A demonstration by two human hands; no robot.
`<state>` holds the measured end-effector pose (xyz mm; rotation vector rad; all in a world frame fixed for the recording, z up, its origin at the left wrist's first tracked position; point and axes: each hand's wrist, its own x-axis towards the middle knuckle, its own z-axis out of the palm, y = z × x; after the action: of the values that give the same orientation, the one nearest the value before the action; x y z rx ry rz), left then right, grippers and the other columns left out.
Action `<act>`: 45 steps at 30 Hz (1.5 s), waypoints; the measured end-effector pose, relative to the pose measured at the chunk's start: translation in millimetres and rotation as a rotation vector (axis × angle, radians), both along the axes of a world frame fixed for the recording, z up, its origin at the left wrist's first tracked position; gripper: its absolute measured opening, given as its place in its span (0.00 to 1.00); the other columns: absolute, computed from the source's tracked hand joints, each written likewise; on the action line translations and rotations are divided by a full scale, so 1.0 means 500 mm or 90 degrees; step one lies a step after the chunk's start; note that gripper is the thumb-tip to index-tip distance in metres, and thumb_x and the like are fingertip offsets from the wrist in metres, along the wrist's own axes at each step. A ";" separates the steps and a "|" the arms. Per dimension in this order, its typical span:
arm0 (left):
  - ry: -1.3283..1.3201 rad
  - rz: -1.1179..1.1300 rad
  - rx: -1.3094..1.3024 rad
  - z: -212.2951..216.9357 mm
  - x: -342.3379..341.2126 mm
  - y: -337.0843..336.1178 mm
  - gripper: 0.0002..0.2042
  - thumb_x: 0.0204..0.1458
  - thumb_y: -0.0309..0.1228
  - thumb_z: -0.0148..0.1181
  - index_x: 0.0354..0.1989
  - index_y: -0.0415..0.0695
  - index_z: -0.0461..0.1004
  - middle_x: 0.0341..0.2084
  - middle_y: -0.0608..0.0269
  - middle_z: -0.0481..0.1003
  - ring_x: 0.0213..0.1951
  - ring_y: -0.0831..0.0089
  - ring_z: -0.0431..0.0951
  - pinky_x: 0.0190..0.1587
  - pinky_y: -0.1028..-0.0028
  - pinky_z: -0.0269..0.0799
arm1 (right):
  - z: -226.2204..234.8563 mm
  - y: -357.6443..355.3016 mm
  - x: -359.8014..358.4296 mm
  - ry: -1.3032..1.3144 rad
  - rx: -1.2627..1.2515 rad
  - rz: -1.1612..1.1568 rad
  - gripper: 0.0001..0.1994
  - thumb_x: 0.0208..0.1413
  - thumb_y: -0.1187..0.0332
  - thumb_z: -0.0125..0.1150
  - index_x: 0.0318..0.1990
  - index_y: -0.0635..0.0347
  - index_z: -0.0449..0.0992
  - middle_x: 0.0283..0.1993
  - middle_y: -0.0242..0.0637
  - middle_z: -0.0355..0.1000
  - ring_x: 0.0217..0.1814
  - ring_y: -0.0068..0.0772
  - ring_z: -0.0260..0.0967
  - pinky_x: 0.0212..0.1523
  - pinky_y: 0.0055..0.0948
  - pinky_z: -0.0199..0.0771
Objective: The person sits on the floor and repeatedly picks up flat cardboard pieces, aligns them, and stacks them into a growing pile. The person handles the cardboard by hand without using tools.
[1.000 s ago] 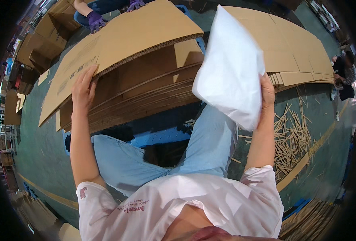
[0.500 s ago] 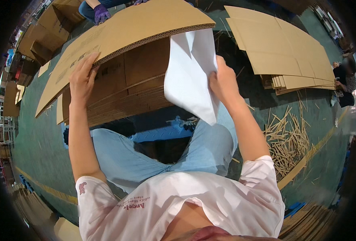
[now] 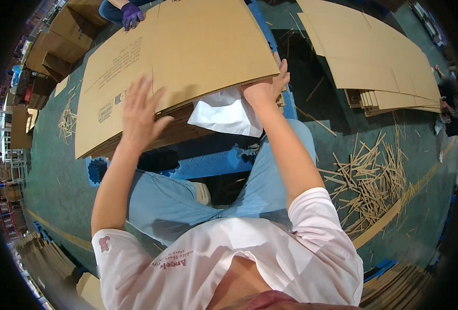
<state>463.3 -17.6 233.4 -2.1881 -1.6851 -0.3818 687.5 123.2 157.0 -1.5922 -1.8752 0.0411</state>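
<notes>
Your left hand (image 3: pixel 140 121) is splaying wide over the cardboard (image 3: pixel 203 46), your right hand (image 3: pixel 262 92) touching its near-right corner, grip unclear; sticks (image 3: pixel 366 183) are littering the green floor (image 3: pixel 48 183).

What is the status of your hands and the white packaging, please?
Left hand open over the cardboard panel. Right hand at its near-right corner, grip unclear. White packaging partly hidden under the panel.

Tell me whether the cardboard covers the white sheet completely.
No, part of the white sheet sticks out past the near edge of the top cardboard.
</notes>
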 end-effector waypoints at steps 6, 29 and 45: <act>0.221 -0.196 -0.126 -0.080 0.116 0.040 0.25 0.38 0.30 0.60 0.50 0.42 0.67 0.51 0.58 0.67 0.63 0.62 0.53 0.64 0.57 0.45 | -0.008 0.028 0.053 0.035 -0.119 0.085 0.43 0.40 0.51 0.63 0.62 0.67 0.52 0.65 0.55 0.47 0.69 0.55 0.38 0.63 0.51 0.41; -0.131 -0.316 -0.053 -0.040 0.204 -0.087 0.12 0.43 0.35 0.61 0.36 0.48 0.73 0.44 0.57 0.72 0.56 0.59 0.64 0.59 0.48 0.52 | -0.167 0.319 0.599 -0.318 0.012 -0.092 0.17 0.44 0.71 0.56 0.44 0.60 0.67 0.41 0.45 0.69 0.46 0.44 0.67 0.43 0.37 0.68; -1.500 -0.132 -0.678 -0.095 0.611 0.098 0.25 0.52 0.35 0.56 0.55 0.36 0.58 0.49 0.58 0.67 0.52 0.67 0.66 0.54 0.70 0.62 | 0.532 -0.041 1.117 0.794 0.138 -0.068 0.19 0.53 0.59 0.55 0.46 0.65 0.70 0.41 0.37 0.72 0.40 0.29 0.72 0.39 0.29 0.75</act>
<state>768.8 31.6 185.7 -1.6612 -2.4887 -3.9545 1246.1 102.8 423.2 -1.0573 -0.7757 0.6083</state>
